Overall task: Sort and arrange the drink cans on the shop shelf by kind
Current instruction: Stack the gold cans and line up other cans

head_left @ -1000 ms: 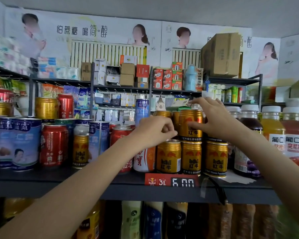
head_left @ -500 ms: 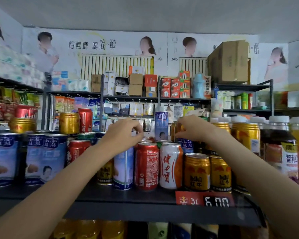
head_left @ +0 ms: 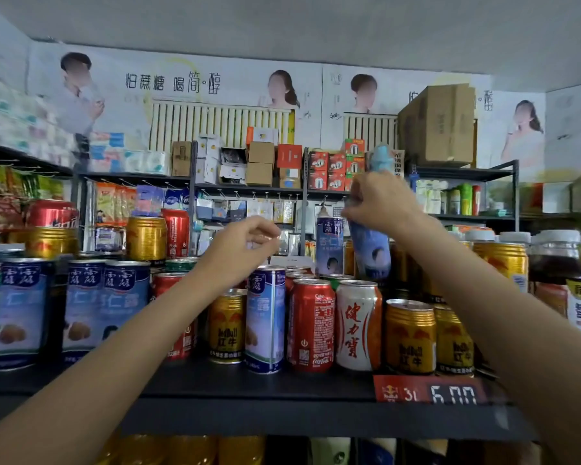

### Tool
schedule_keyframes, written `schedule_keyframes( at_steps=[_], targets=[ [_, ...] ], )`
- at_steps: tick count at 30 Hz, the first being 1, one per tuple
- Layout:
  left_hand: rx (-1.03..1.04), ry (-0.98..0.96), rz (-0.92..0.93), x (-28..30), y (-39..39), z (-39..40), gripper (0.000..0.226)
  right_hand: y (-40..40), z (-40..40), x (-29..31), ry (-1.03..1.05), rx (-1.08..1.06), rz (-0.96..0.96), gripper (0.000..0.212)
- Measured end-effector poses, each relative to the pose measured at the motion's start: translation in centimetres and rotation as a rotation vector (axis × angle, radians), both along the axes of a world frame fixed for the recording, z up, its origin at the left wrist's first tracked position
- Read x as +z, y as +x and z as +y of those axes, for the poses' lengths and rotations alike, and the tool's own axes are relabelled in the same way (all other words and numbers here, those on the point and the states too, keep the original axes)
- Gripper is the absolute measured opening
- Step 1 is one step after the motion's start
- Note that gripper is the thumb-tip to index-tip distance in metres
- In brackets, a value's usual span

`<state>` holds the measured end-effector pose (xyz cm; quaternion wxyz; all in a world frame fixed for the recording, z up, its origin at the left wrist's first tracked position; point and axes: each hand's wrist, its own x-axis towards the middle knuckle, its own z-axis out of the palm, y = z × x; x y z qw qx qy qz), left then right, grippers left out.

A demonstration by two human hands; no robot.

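On the black shelf (head_left: pixel 249 385) stand mixed cans. Blue almond-drink cans (head_left: pixel 84 310) are grouped at the left, and one more blue can (head_left: pixel 265 320) stands in the front row. Beside that are a red cola can (head_left: pixel 311 325), a white-and-orange can (head_left: pixel 358 327) and gold Red Bull cans (head_left: pixel 410 337). My right hand (head_left: pixel 379 203) grips the top of a blue can (head_left: pixel 369 256) and holds it, tilted, above the back rows, next to a stacked blue can (head_left: pixel 329 246). My left hand (head_left: pixel 245 243) hovers over the front blue can with loosely curled fingers, holding nothing.
Capped juice bottles (head_left: pixel 557 263) crowd the shelf's right end. A red price tag (head_left: pixel 430 394) hangs on the front edge. Gold and red cans (head_left: pixel 146 238) are stacked at the back left. Behind, other racks carry boxes and packets.
My right hand has lifted a blue can up out of the back rows. My left hand has risen off the front blue can. The view has shifted slightly.
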<state>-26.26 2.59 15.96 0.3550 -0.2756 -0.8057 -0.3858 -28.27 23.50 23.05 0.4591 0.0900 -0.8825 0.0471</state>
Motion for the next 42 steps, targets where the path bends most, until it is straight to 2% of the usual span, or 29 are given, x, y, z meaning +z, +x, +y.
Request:
schedule_keyframes(
  at_steps=[2, 4, 9, 12, 14, 16, 17, 19, 22, 25, 29, 35, 39, 42],
  targets=[
    [-0.085, 0.077, -0.035, 0.5, 0.7, -0.4, 0.017, 2.1, -1.9, 1.8, -0.007, 0.12, 0.148, 0.026],
    [-0.16, 0.149, -0.067, 1.0, 1.9, -0.9, 0.024, 4.6, -4.2, 2.9, -0.053, 0.249, 0.192, 0.035],
    [-0.273, 0.239, -0.195, 1.2, 5.0, -3.6, 0.042, 7.8, -10.0, 1.2, -0.24, 0.663, -0.191, 0.035],
    [-0.156, 0.222, -0.252, -0.1, 5.8, -6.2, 0.066, 6.7, -13.0, -1.4, -0.226, 0.81, -0.31, 0.033],
    [-0.045, 0.184, -0.295, -1.2, 6.2, -7.9, 0.07, 5.5, -13.7, -2.2, -0.208, 0.852, -0.438, 0.036],
    [0.029, 0.16, -0.329, -2.2, 6.5, -9.3, 0.075, 4.2, -13.6, -2.4, -0.166, 0.805, -0.596, 0.04],
    [0.059, 0.169, -0.329, -2.6, 6.7, -9.9, 0.075, 3.3, -13.5, -2.3, -0.073, 0.724, -0.639, 0.037],
    [0.108, 0.201, -0.312, -3.2, 6.6, -10.9, 0.075, 1.9, -14.2, -2.6, 0.247, 0.445, -0.672, 0.034],
    [0.156, 0.221, -0.292, -3.6, 6.3, -11.6, 0.074, 0.8, -16.7, -3.7, 0.625, 0.062, -0.757, 0.061],
    [0.19, 0.201, -0.263, -4.0, 5.8, -11.8, 0.065, -0.2, -18.6, -4.4, 0.751, -0.065, -0.812, 0.075],
    [0.249, 0.16, -0.218, -4.2, 5.5, -11.7, 0.068, -1.2, -19.7, -5.0, 0.801, -0.125, -0.788, 0.08],
    [0.252, 0.176, -0.199, -4.3, 5.4, -12.1, 0.068, -1.4, -19.9, -5.8, 0.701, -0.069, -0.739, 0.081],
    [0.246, 0.187, -0.181, -4.3, 5.1, -12.4, 0.053, -1.6, -19.8, -4.4, 0.593, 0.045, -0.789, 0.074],
    [0.245, 0.185, -0.167, -4.0, 4.9, -12.2, 0.059, -0.6, -19.1, -1.8, 0.519, 0.125, -0.717, 0.07]
  ],
)
